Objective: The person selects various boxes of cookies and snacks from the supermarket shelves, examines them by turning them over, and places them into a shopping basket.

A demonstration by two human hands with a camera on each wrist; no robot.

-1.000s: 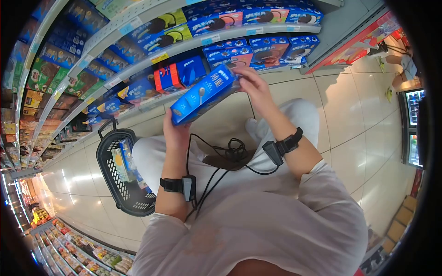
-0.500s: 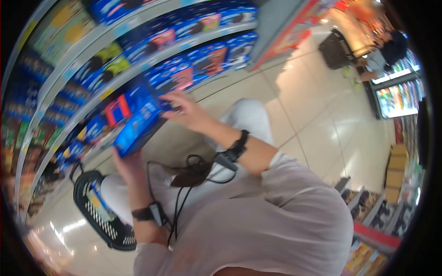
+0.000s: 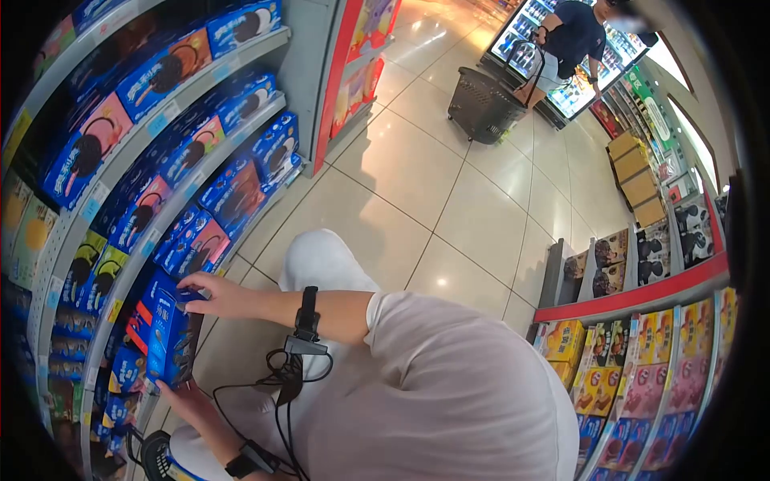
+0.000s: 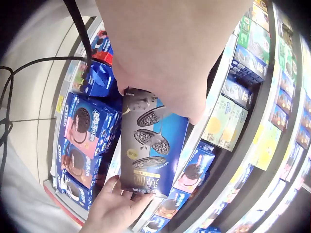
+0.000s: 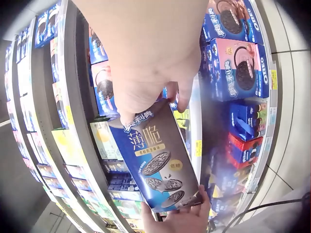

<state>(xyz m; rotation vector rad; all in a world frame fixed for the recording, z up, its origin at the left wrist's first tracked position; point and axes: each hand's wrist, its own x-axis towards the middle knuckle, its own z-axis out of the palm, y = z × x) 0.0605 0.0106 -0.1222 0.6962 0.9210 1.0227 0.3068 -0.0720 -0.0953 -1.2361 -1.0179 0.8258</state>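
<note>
Box (image 3: 171,341) up on end at the front of the lower shelves (image 3: 128,276), pinned between two hands. The right hand (image 3: 210,295) is curled over its top end, and the left hand (image 3: 183,396) is cupped under the bottom with fingers wrapped on the edge. It's a tall, slim carton, deep blue fading to dark grey, with thin dark sandwich cookies tumbling down the front. The right wrist view reads it best: white Chinese characters, a big "薄脆" across the face, a gold strip beneath and a small gold roundel by the cookies. The left wrist view gives the same face the other way up, gold print at the far end, with the right hand's fingers there. The neighbours (image 4: 80,131) carry OREO in white on blue-and-pink fronts, each with one big cookie. A red carton (image 5: 245,145) sits just beside a blue one with a ribbon handle. Only the head view opens up the aisle, with its tiled floor (image 3: 417,192) and a dark basket (image 3: 484,100) next to another shopper (image 3: 573,36). Whether the box rests on a shelf, no view can tell.
</note>
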